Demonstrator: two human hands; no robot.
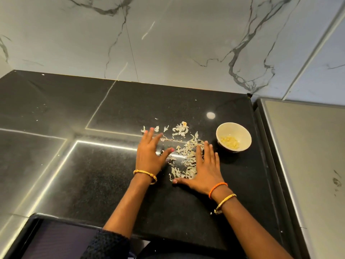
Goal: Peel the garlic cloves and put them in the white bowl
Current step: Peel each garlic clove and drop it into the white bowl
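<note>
Glossy black stone counter (186,202), polished veined marble wall (168,43), papery skins (186,152)

Black speckled countertop (112,109), veined marble wall (168,38), possibly steel panel (308,146)

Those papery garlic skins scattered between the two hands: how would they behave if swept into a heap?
The garlic skins look thin, curled and flaky, so they are probably very light and might drift or scatter rather than slide neatly. On the glossy black counter they should move easily. Some may cling to the left hand or right hand, both lying flat beside them.
</note>
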